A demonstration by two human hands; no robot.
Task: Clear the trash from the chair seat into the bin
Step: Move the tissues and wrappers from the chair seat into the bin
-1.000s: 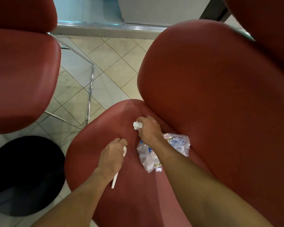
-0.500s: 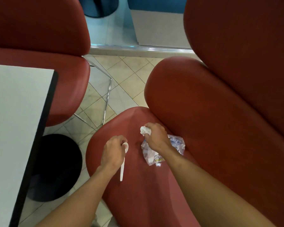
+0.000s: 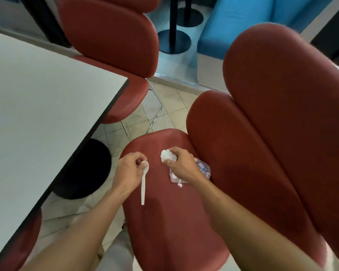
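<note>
red chair seat (image 3: 164, 222): both my hands over its far end. left hand (image 3: 128, 171): fingers curled round the bowl end of a white plastic spoon (image 3: 143, 184), handle pointing back toward me. right hand (image 3: 181, 165): fingers clenched on a crumpled white tissue (image 3: 165, 155); beneath it a clear plastic wrapper (image 3: 203, 170), possibly gripped too, though my palm hides that. black bin (image 3: 86, 169): on the tiled floor (image 3: 172, 106) to the left, partly under the white table (image 3: 37, 106).
</note>
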